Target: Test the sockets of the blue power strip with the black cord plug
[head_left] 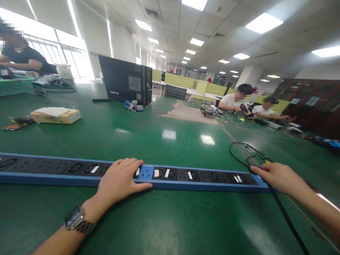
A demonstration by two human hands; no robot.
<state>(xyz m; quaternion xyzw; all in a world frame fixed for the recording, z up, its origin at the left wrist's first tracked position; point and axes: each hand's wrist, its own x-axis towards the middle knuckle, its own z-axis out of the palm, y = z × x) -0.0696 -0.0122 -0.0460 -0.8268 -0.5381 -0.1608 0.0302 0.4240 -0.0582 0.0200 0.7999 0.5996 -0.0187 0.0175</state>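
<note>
Strip: a long blue-framed power strip with black sockets (146, 173) is laid across the glossy green tabletop (170, 150).
Left grip: the strip is clasped across its width by the left hand (119, 179).
Right grip: the right hand (278, 177) is placed at the strip's right end; whether anything is pinched cannot be told.
Cable: a thin black cable (287, 216) is seen beside it.

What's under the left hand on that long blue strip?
Under the left hand is part of the long blue socket strip. A bit of white label peeks out beside a blue socket. Whatever the hand covers is hidden, so I can't tell.
</note>
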